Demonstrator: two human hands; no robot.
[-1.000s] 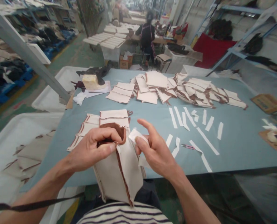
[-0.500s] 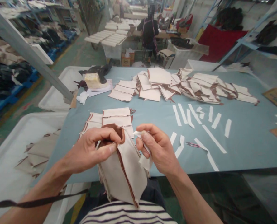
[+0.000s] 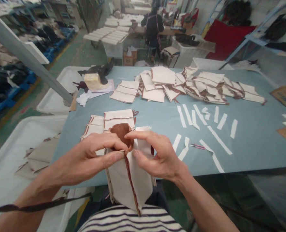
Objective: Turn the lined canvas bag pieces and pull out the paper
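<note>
A cream fabric pouch [image 3: 128, 183] with brown seam edging and a brown lining stands upright in front of me, its mouth facing up. My left hand [image 3: 101, 154] pinches the rim at the seam between thumb and forefinger. On the other side of the mouth, my right hand [image 3: 157, 154] has its forefinger over the opening and its thumb against the outer panel. A white strip [image 3: 144, 129] shows just behind the right forefinger; whether the curled fingers grip it is hidden. Cream panels with brown edging [image 3: 118, 115] lie behind the pouch.
Several loose white strips [image 3: 220, 140] and small pink-handled snips [image 3: 198, 146] lie on the blue-green table [image 3: 162, 116]. Cream pieces [image 3: 205, 85] are heaped along its far side. A yellowish block [image 3: 93, 81] sits far left. White bins [image 3: 27, 129] stand left; a person [image 3: 153, 29] sits beyond.
My right hand has moved left from beside the pouch to its rim, and its forefinger now reaches over the opening. The left hand keeps its pinch at the seam.
</note>
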